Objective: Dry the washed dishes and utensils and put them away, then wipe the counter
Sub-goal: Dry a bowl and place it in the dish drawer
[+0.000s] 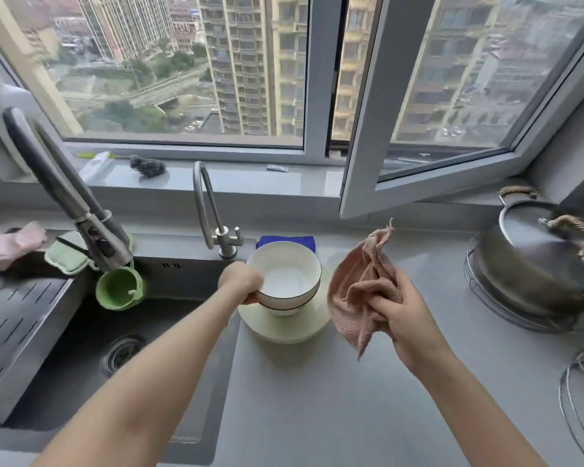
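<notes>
Bowls [285, 281], 2 of them nested, stand on a pale plate [284, 328] on the grey tabletop [317, 399], just right of the dark sink [64, 358]. At far left a pink rag [11, 246] and a green pad [66, 252] lie on the sink's back edge. A pull-out faucet [68, 197] hangs over a green cup [118, 289], and a thin tap [213, 214] rises near the bowls, with a blue cloth [285, 240] behind them. The window [182, 79] shows tower blocks, and its right pane is swung inward. At far right a lidded steel pot [533, 264] sits on a wire stand [506, 308], cut off by the frame edge. The lower bowl is mostly hidden by the top bowl. The left hand [240, 281] grips the top bowl's near-left rim, fingers curled. The right hand [405, 318] has its fingers closed round a bunched dusty-pink dishcloth [358, 291], beside the plate.
</notes>
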`<state>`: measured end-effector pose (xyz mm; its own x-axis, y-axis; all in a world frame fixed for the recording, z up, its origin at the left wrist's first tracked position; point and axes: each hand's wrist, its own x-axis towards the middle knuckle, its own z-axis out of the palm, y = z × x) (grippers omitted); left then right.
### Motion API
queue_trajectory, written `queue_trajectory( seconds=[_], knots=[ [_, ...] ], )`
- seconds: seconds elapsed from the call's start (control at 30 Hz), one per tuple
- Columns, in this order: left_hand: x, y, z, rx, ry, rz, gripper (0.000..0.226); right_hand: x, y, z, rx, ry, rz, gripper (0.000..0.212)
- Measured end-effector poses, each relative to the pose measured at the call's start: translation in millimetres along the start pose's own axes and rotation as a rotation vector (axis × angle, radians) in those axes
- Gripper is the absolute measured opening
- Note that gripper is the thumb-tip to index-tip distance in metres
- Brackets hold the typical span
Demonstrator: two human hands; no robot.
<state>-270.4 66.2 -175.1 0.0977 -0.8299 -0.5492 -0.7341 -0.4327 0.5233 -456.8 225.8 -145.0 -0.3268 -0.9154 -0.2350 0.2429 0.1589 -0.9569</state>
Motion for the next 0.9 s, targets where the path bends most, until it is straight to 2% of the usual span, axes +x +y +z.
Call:
queue_trajectory(
  seconds=[0.1,0.2,0.3,0.37,0.43,0.5,0.63,0.7,0.73,0.77,0.9],
  knots=[
    [4.8,13.1,-7.4,0.091,-0.049,-0.016,0.019,5.8,0.5,0.3,0.016,0.019,-0.001,0.05],
    [11.4,21.6,-10.3,0.247,-0.07,0.049,0.027,9.8,0.2,3.0,0.014,0.055,-0.008,0.05],
    [11.1,35.0,-15.7,0.407,-0.028,0.215,0.024,12.7,-1.3,5.6,0.01,0.088,-0.011,0.048],
    [8.0,45.8,-18.2,0.532,0.075,0.376,0.02,13.9,-2.1,7.2,0.007,0.107,-0.019,0.047],
    [1.9,56.2,-18.0,0.655,0.201,0.531,0.027,14.4,-3.1,9.5,0.008,0.129,-0.032,0.047],
    [-7.8,60.7,-16.3,0.77,0.242,0.663,0.028,14.2,-3.4,12.4,0.019,0.151,-0.045,0.047],
    [-13.0,52.8,-12.2,0.921,0.233,0.817,0.031,11.2,-4.8,19.2,0.032,0.165,-0.068,0.045],
    [-13.3,50.2,-11.2,1.029,0.335,0.887,0.036,9.5,-5.6,22.2,0.019,0.175,-0.093,0.045],
    [-14.6,49.1,-14.9,1.055,0.415,0.929,0.042,8.6,-6.1,23.6,0.015,0.184,-0.107,0.044],
    [-15.9,49.4,-18.8,1.055,0.415,0.949,0.045,8.0,-6.1,24.9,0.012,0.192,-0.119,0.044],
    [-16.1,48.1,-28.5,0.787,0.233,0.826,0.051,4.9,-8.0,34.7,-0.014,0.211,-0.208,0.047]
  ],
)
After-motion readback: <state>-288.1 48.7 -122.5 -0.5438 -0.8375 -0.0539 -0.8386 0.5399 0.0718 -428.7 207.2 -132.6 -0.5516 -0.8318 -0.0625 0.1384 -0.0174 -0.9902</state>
